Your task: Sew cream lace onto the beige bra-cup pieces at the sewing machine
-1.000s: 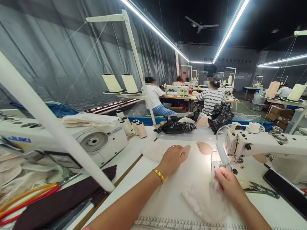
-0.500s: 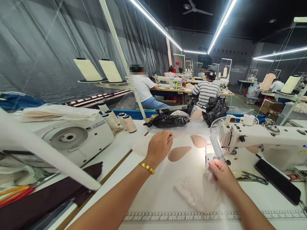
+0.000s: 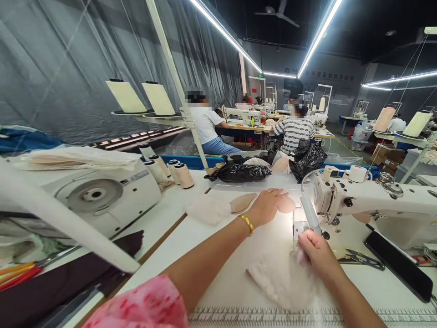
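Observation:
My left hand (image 3: 269, 205), with a gold bracelet at the wrist, rests fingers down on a beige fabric piece (image 3: 286, 205) at the far side of the white table (image 3: 218, 269). A second beige piece (image 3: 241, 203) lies to its left, partly on a pile of pale lace (image 3: 207, 209). My right hand (image 3: 314, 253) pinches a pale lace piece (image 3: 280, 282) just in front of the needle of the white sewing machine (image 3: 368, 200).
Scissors (image 3: 362, 259) and a black phone (image 3: 398, 269) lie under the machine arm. Thread cones (image 3: 179, 175) and another white machine (image 3: 92, 191) stand at the left. Black plastic bags (image 3: 242, 173) sit at the table's far edge. Other people work at tables behind.
My left hand moved right from the left beige piece onto the right one, and the left piece now lies farther left by the lace pile. My right hand stayed at the needle.

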{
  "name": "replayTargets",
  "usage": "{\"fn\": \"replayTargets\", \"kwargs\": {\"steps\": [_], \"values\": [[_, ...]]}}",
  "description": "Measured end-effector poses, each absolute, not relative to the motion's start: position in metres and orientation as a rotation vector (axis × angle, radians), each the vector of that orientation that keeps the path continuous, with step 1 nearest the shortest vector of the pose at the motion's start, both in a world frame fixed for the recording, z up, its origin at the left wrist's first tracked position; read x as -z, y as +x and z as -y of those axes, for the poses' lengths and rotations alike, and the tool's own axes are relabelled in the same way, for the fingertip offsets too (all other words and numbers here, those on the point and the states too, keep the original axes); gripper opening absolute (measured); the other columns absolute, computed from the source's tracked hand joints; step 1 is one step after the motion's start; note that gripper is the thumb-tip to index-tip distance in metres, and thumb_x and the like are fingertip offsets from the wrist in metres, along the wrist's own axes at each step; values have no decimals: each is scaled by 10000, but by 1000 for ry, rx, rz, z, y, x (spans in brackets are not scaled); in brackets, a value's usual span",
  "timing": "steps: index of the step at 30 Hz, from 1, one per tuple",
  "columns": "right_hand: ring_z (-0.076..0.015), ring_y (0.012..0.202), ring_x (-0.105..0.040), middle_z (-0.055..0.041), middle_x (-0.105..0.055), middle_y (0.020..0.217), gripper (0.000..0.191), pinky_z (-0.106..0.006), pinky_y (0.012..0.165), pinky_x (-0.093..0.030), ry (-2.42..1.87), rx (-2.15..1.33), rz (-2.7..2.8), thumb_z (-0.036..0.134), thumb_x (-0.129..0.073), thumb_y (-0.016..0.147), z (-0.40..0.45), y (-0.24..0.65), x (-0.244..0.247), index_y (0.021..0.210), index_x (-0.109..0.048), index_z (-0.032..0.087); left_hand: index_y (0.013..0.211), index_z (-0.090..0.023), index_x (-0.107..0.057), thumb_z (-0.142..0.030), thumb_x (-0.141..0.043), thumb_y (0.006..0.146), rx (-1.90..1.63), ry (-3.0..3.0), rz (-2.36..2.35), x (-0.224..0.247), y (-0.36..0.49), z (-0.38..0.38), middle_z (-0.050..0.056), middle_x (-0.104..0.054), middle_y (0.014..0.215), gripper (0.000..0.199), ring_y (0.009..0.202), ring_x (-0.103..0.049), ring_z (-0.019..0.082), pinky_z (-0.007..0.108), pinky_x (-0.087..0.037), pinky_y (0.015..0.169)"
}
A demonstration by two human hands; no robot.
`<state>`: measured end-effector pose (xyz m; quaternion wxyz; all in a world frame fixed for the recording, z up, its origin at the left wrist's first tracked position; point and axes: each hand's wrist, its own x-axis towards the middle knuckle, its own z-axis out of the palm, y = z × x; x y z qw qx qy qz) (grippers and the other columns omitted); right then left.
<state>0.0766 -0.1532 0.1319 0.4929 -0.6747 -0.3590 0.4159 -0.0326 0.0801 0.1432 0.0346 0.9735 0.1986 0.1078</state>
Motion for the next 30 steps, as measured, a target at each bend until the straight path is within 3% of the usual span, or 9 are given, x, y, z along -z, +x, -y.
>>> {"fn": "replayTargets", "kwargs": {"steps": [4,9,15,30], "values": [[-168,550,-473,39,-565,526,487,-300,579,-295,-1644,-1011,844,684,-562,933,154,77,-136,730,-493,247,1279,-227,-691,16,-562,900,-208,2967,-523,-131,-4,-98,56,-728,1284,469,1201,-647,258,457,-464,1061],[-168,553,-470,43,-554,518,455,-300,578,-279,-1665,-1015,829,649,-556,945,153,77,-139,741,-522,244,1081,-153,-724,-180,-603,1014,-199,2950,-577,-121,0,-117,67,-733,1075,141,1081,-667,247,498,-488,1039],[-171,558,-498,44,-561,517,459,-303,587,-295,-1656,-1005,822,652,-563,945,153,76,-139,742,-529,241,1268,-182,-691,-209,-639,1009,-205,2889,-492,-113,-6,-127,93,-693,1293,266,1196,-648,260,502,-509,1065],[-177,545,-504,35,-563,517,510,-299,575,-334,-1633,-1026,864,720,-565,917,150,81,-127,742,-518,243,1037,-152,-723,-299,-643,1016,-254,2944,-438,-112,-10,-126,75,-727,1104,169,1092,-667,231,463,-522,1023]]}}
